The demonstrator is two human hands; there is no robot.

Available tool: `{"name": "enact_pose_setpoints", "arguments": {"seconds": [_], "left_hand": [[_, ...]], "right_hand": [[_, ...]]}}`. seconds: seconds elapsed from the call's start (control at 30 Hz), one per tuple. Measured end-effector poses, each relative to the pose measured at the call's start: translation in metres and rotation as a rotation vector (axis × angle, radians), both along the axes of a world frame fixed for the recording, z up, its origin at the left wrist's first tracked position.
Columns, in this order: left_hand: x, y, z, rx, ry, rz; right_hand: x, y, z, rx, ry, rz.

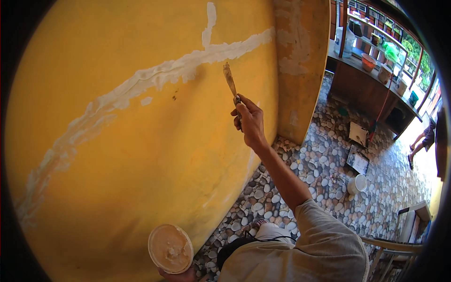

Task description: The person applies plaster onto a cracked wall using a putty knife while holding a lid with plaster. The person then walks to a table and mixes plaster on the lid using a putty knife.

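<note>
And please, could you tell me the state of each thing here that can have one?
Right hand: closed around the putty knife.
Putty knife: raised, blade smeared; wall contact unclear.
Left hand: supporting the tub, mostly hidden.
Tub: open, paste inside.
Yellow wall: partly coated with pale filler; wet or dry, I cannot tell.

Wall [141, 155] at 9 o'clock, table [353, 89] at 2, floor [324, 164] between.
At 12, the knife [229, 79] lies in the right fingers [250, 104], just under the filler band [181, 65]; at 7, the tub [170, 248] sits in the left fingers [184, 276]. The bowl [369, 62] is on the table; the bucket [357, 184], past 3, on the floor.
</note>
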State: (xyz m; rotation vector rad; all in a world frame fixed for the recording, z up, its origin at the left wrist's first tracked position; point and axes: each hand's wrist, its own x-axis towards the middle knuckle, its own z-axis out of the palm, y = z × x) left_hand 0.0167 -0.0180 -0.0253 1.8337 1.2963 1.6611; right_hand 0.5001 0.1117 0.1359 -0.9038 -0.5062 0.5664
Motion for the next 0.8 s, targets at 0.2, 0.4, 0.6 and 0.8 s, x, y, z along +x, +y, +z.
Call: {"name": "enact_pose_setpoints", "arguments": {"seconds": [0.2,0.4,0.6,0.8], "left_hand": [[-0.005,0.005,-0.020,-0.175,-0.238,0.054],[-0.025,0.008,-0.029,-0.162,-0.184,0.038],[-0.050,0.020,-0.022,-0.010,0.256,0.257],[-0.048,0.042,-0.004,-0.151,-0.183,0.024]], "right_hand": [[-0.043,0.045,0.003,0.022,-0.274,-0.246],[-0.082,0.095,0.008,0.054,-0.602,-0.575],[-0.113,0.131,-0.014,-0.186,-0.882,-0.701],[-0.133,0.054,-0.019,-0.057,-0.839,-0.520]]}}
